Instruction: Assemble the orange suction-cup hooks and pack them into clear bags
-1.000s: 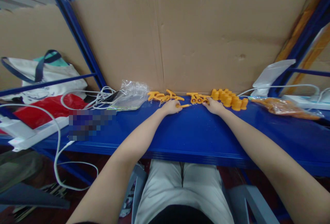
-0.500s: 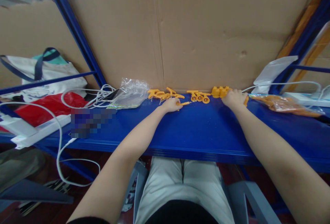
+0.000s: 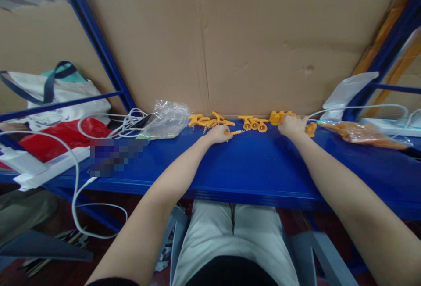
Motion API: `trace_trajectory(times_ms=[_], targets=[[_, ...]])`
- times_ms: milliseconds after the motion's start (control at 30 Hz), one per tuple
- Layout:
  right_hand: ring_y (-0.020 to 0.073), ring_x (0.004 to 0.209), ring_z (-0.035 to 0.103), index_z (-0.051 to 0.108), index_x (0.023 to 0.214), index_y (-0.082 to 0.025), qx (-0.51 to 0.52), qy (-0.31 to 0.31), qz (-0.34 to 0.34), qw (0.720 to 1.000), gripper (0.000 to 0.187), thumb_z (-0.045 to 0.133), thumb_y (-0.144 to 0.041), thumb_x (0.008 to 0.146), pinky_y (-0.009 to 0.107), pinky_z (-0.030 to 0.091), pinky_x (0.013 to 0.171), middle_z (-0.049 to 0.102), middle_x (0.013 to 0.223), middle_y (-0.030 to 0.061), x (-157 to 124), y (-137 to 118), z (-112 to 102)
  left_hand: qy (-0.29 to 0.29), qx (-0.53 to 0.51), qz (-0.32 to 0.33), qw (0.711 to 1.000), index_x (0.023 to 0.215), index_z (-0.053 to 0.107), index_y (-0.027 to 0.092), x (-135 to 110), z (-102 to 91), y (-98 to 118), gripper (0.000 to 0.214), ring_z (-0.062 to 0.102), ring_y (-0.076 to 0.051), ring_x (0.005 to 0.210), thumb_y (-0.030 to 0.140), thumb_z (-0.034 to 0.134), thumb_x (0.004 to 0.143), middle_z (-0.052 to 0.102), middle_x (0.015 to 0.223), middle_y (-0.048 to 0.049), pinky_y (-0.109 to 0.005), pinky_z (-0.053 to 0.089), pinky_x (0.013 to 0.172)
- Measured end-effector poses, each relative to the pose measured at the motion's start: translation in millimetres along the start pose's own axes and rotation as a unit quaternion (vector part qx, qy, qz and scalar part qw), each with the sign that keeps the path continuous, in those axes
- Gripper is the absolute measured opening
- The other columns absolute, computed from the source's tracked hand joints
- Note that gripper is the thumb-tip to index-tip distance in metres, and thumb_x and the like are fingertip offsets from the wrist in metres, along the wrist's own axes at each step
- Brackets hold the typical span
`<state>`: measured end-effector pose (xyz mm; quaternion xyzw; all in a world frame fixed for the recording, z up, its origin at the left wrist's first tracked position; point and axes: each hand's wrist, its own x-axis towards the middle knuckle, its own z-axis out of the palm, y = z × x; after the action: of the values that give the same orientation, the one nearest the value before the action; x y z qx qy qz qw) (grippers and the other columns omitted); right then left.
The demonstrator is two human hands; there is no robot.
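Observation:
My left hand (image 3: 218, 134) is closed on an orange ribbed rod (image 3: 235, 133), which points right just above the blue shelf. Behind that hand lies a pile of orange T-shaped pieces (image 3: 200, 120) with thin metal spirals. Between the hands are several orange pieces with round cup-like ends (image 3: 254, 126). My right hand (image 3: 292, 126) is at the row of orange blocks (image 3: 278, 116), its fingers curled down and partly hidden; what they grip, if anything, does not show. Just right of it sits another small orange piece (image 3: 311, 129).
A cardboard sheet (image 3: 256, 44) stands behind the blue shelf (image 3: 243, 172). On the left are a clear plastic bag (image 3: 171, 119), white cables (image 3: 131, 123), a power strip (image 3: 52, 167) and a red bag (image 3: 66, 139). To the right lies a bag of orange parts (image 3: 365, 134).
My right hand has shifted slightly left, uncovering more of the orange piece on its right. My left hand and the ribbed rod have stayed in place.

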<state>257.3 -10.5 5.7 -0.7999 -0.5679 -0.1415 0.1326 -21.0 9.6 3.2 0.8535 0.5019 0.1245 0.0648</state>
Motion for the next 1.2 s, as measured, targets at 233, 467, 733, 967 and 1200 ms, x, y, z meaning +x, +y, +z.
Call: trace_trajectory(times_ms=[233,467,733,967,1200], targets=[[0.0348,0.098,0.066,0.07,0.112,-0.009,0.113,-0.132,-0.053,0.983,0.035,0.055,-0.026,0.086,0.043,0.05,0.082,0.071,0.104,0.0208,1.2,-8.7,0.9,0.016,-0.007,0.001,1.0,0.086,0.07,0.017,1.3,1.3,-2.3,0.019,0.069,-0.023,0.087,0.032,0.059,0.086,0.076,0.086,-0.006,-0.031,0.05,0.078],[0.0318,0.091,0.068,0.071,0.11,-0.012,0.112,-0.182,-0.074,0.974,0.033,0.061,-0.028,0.084,0.042,0.054,0.077,0.073,0.099,0.0177,6.0,-2.2,7.9,0.033,-0.007,-0.013,0.999,0.095,0.068,0.017,3.4,5.6,-5.0,0.022,0.068,-0.022,0.093,0.035,0.061,0.086,0.075,0.09,-0.006,-0.03,0.051,0.081],[0.0331,0.115,0.063,0.066,0.122,-0.013,0.03,-0.075,-0.188,0.979,0.042,0.049,-0.014,0.084,0.042,0.05,0.092,0.068,0.122,0.0179,-9.8,-20.8,-12.8,0.056,0.008,0.016,0.998,0.116,0.062,0.017,2.1,7.8,-5.8,0.032,0.069,-0.021,0.095,0.033,0.06,0.088,0.074,0.09,-0.0056,-0.032,0.051,0.087],[0.0293,0.121,0.06,0.06,0.129,-0.015,0.06,-0.066,-0.254,0.963,0.045,0.051,-0.012,0.085,0.039,0.045,0.1,0.065,0.132,0.0144,-23.8,-37.4,-27.9,0.075,0.021,0.022,0.997,0.115,0.064,0.017,-0.7,7.9,-3.7,0.031,0.069,-0.023,0.095,0.032,0.061,0.088,0.074,0.093,-0.0072,-0.031,0.051,0.084],[0.0254,0.117,0.062,0.066,0.12,-0.015,0.107,-0.061,-0.313,0.942,0.041,0.052,-0.01,0.082,0.035,0.044,0.102,0.068,0.126,0.0111,-11.7,-30.1,-15.3,0.082,0.03,-0.003,0.996,0.113,0.067,0.018,-2.4,6.8,-2.0,0.032,0.067,-0.026,0.102,0.034,0.063,0.086,0.074,0.103,-0.0095,-0.034,0.051,0.088]])
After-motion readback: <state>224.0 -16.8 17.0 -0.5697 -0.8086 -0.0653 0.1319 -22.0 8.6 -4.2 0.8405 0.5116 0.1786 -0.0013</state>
